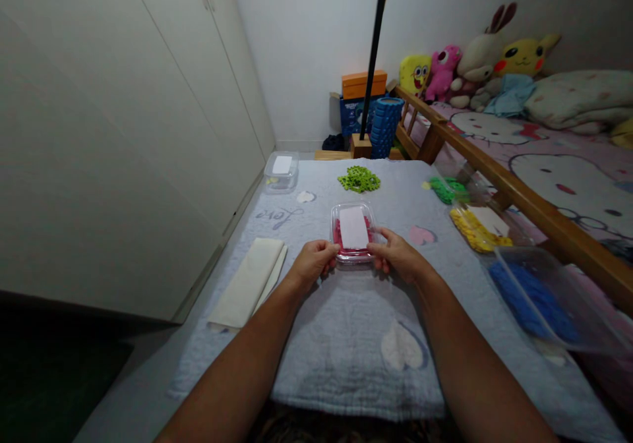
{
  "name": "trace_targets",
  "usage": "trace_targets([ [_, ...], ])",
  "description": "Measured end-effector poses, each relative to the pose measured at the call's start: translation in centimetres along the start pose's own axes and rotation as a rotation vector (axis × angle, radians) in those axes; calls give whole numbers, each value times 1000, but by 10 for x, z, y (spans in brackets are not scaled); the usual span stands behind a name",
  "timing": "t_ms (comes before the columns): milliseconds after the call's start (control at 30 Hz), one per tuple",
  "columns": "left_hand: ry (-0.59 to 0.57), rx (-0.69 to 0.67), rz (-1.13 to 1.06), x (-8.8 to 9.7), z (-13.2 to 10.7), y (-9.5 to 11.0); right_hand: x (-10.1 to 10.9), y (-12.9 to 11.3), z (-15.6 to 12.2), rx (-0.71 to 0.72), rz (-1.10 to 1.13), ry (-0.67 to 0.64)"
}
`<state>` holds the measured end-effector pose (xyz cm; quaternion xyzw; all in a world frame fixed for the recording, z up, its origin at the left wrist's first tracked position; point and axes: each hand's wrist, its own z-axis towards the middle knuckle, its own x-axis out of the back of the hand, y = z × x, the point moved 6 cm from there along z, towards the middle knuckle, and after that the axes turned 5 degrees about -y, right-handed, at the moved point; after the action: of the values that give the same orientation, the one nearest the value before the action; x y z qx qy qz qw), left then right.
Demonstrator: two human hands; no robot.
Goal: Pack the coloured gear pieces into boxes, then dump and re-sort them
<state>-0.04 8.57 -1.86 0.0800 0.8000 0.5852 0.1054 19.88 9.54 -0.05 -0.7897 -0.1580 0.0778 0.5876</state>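
Clear rectangular plastic box of red pieces [355, 258] held between left hand [315, 260] and right hand [395, 253]

The box sits at the middle of a pale blue-grey quilted cloth with heart shapes [341, 337], a white rectangular label [354, 227] on its top. The left hand pinches the near left corner between thumb and forefinger, its other fingers curled; the right hand grips the near right corner, thumb at the front edge and fingers along the side. Beyond the box lies a loose pile of lime-green openwork pieces [359, 179]. To the left is a folded cream cloth [247, 283], with a clear, white-labelled plastic container [281, 182] farther back. Along the right edge lie bright green pieces [449, 190], yellow pieces [477, 231] and, nearest, blue pieces [531, 301] in a clear plastic tub [576, 298]
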Motion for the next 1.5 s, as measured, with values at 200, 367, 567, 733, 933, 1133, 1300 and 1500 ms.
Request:
trace_targets([
  [200, -5, -3, 0, -1, -1, 0, 2, 6, 4, 17, 43, -15],
  [367, -4, -5, 9, -2, -1, 0, 0, 5, 4, 24, 51, -18],
  [567, 10, 1, 62, -1, 0, -1, -3, 2, 1, 11, 61, -40],
  [733, 0, 15, 52, 0, 0, -4, -3, 2, 1, 21, 57, -43],
  [933, 24, -41, 80, -4, 0, -3, 8, 6, 7, 63, 82, 72],
  [1133, 82, -156, 185, -4, 1, -2, 42, 2, 6, 136, 111, 322],
  [1300, 102, -177, 465, -5, -1, 4, 78, 4, 2, 172, 106, 547],
  [1500, 45, -127, 1024, -24, -1, 13, 118, 23, -3, 186, -17, 824],
])
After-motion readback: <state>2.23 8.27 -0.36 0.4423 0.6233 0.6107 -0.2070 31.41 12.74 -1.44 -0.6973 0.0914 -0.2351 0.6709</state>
